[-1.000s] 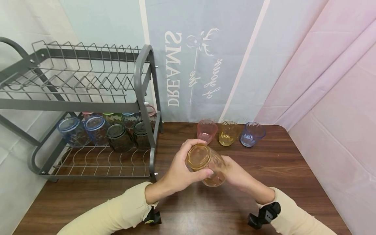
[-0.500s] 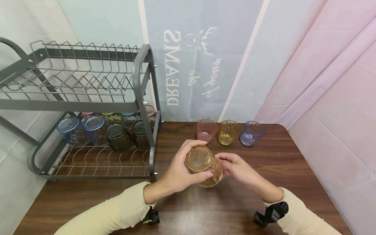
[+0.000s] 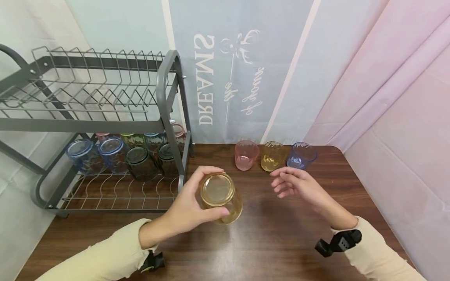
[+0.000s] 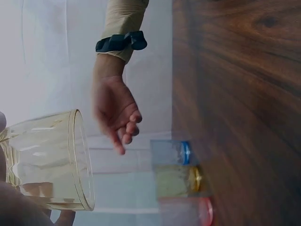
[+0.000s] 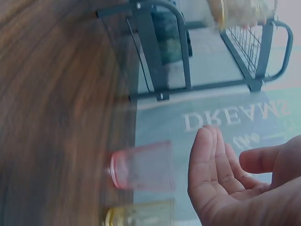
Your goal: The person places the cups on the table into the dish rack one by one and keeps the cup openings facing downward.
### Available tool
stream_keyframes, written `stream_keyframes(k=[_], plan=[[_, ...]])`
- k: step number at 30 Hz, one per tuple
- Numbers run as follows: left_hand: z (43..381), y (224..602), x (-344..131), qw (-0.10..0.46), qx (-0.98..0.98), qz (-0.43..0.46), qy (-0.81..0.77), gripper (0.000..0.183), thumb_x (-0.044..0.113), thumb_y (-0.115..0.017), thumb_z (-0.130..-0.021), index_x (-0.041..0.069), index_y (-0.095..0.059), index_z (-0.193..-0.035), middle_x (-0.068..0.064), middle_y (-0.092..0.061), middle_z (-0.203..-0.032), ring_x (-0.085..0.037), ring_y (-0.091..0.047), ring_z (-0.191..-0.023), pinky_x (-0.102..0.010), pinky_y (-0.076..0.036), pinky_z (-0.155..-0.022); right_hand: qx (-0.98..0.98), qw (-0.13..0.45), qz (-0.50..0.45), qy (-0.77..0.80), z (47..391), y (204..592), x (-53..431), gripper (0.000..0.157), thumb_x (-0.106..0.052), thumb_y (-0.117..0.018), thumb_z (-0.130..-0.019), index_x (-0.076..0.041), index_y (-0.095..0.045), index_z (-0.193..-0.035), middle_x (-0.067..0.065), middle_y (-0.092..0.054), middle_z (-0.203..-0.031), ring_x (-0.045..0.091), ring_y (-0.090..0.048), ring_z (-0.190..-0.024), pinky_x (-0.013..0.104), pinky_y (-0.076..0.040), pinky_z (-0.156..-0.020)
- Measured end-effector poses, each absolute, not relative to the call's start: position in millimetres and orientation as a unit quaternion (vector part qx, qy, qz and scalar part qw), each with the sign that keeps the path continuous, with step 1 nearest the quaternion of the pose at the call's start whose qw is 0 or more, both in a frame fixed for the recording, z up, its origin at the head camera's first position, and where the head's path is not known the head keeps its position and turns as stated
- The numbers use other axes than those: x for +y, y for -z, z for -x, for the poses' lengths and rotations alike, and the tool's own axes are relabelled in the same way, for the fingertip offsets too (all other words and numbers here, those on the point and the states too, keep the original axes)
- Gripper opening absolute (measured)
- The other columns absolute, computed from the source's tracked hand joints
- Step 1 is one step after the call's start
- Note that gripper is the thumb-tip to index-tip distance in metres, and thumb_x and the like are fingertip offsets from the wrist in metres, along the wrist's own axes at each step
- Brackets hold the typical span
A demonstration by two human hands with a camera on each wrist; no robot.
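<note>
Left hand (image 3: 185,207) grips a yellow glass (image 3: 218,190) — right hand (image 3: 303,187) apart.

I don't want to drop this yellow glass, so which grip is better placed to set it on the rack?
Left, most likely. The left grip holds the upside-down yellow glass and is nearer the rack. The right grip holds nothing and is farther off.
</note>
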State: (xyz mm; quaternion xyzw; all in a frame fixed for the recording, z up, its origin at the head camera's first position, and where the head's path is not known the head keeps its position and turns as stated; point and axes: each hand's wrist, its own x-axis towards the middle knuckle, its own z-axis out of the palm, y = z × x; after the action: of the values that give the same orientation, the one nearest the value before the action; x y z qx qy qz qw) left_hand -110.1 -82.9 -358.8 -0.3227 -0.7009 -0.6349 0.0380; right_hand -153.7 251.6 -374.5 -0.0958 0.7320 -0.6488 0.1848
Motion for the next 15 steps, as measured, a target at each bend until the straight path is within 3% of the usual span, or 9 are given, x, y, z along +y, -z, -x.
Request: stream_keyframes(k=[8,15], plan=[[102.3,336.7,-122.0,0.083,-0.716,0.332,0.608,0.08,-0.001,-0.088,-0.068,0.004,-0.051,-0.139,-0.009,-0.062,-0.127,-0.022,-0.063,-0.112,-0.032,-0.054,-0.096,0.732,0.148,0.085,0.66,168.0,369.0,286.6,0.028,-0.019,-0.042,-0.111,-0.002,-0.06,-0.124,0.006,-0.072,-0.1,0.017,-0.07,-0.09,0.031,-0.061,-0.076],[94.1,322.4,-157.4,0.099,-0.744,0.306,0.586,0.083,-0.014,-0.084,-0.066,0.0,-0.05,-0.14,-0.011,-0.062,-0.127,-0.017,-0.063,-0.112,-0.026,-0.054,-0.092,0.701,0.11,0.07,0.701,180.5,369.3,319.3,0.025,-0.015,-0.044,-0.11,-0.015,-0.069,-0.111,0.002,-0.073,-0.095,0.015,-0.072,-0.086,0.03,-0.061,-0.074]])
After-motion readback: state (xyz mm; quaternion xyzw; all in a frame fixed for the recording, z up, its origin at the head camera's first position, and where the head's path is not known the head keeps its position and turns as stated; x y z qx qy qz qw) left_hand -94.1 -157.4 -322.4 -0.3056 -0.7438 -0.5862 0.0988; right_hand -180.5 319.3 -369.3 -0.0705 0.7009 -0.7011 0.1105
